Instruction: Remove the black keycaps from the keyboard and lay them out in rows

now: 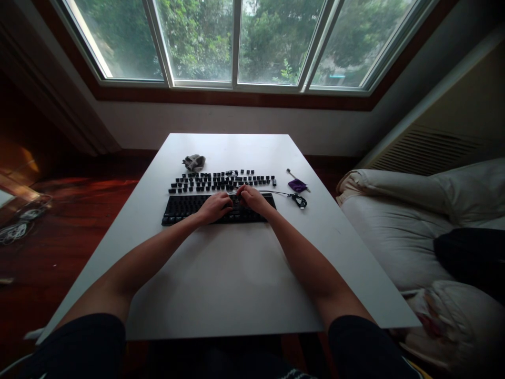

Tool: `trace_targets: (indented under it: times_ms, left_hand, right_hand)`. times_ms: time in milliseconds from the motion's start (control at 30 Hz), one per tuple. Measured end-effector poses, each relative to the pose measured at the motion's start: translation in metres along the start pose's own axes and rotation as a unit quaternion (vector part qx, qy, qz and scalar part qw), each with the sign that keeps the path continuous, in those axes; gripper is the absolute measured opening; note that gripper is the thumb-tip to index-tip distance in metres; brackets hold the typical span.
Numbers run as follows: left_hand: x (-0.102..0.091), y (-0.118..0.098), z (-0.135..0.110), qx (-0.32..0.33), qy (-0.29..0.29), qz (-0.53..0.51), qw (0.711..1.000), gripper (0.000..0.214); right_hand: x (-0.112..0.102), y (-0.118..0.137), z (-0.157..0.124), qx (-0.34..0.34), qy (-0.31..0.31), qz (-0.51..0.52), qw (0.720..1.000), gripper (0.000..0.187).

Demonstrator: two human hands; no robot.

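A black keyboard (179, 208) lies across the middle of the white table (236, 284). Both hands rest over its right half. My left hand (215, 206) has its fingers curled down onto the keys. My right hand (251, 198) is closed beside it, pinching something small that I cannot make out. Behind the keyboard, several loose black keycaps (213, 181) sit in rows.
A crumpled grey cloth (194, 162) lies behind the keycaps. A purple pouch (297, 185), a thin tool (291, 172) and a coiled black cable (299, 200) sit at the right. White and dark bedding (426, 231) lies right of the table, a window wall behind.
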State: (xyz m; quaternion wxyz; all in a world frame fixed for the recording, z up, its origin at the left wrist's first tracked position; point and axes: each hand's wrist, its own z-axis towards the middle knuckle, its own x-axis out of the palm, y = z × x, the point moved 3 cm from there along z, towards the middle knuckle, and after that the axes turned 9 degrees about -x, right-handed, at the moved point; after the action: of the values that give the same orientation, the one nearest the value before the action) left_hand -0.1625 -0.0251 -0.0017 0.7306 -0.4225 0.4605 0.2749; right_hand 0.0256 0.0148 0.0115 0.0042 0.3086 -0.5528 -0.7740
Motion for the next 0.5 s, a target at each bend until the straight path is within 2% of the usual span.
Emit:
trace_targets:
  times_ms: [200, 267, 367, 400, 433, 500]
  left_hand:
    - [0.003, -0.001, -0.002, 0.001, -0.011, 0.017, 1.0, 0.012]
    - [0.003, -0.003, -0.002, -0.002, -0.011, 0.024, 1.0, 0.013]
    - [0.002, -0.005, -0.002, -0.01, -0.01, 0.033, 0.999, 0.013]
    - [0.001, -0.006, -0.002, -0.012, -0.01, 0.034, 0.999, 0.014]
    - [0.001, -0.006, -0.002, -0.012, -0.009, 0.035, 0.999, 0.014]
    - [0.001, -0.006, -0.003, -0.013, -0.008, 0.037, 0.999, 0.014]
  right_hand:
    - [0.001, 0.029, -0.004, -0.074, 0.014, -0.13, 0.989, 0.02]
    - [0.001, 0.028, -0.001, -0.047, 0.023, -0.122, 0.991, 0.02]
    - [0.0, 0.017, 0.004, 0.049, 0.038, -0.067, 0.996, 0.023]
    - [0.0, 0.014, 0.004, 0.062, 0.043, -0.058, 0.995, 0.024]
    - [0.0, 0.013, 0.004, 0.057, 0.048, -0.059, 0.995, 0.024]
    - [0.0, 0.016, 0.002, 0.002, 0.055, -0.091, 0.994, 0.024]
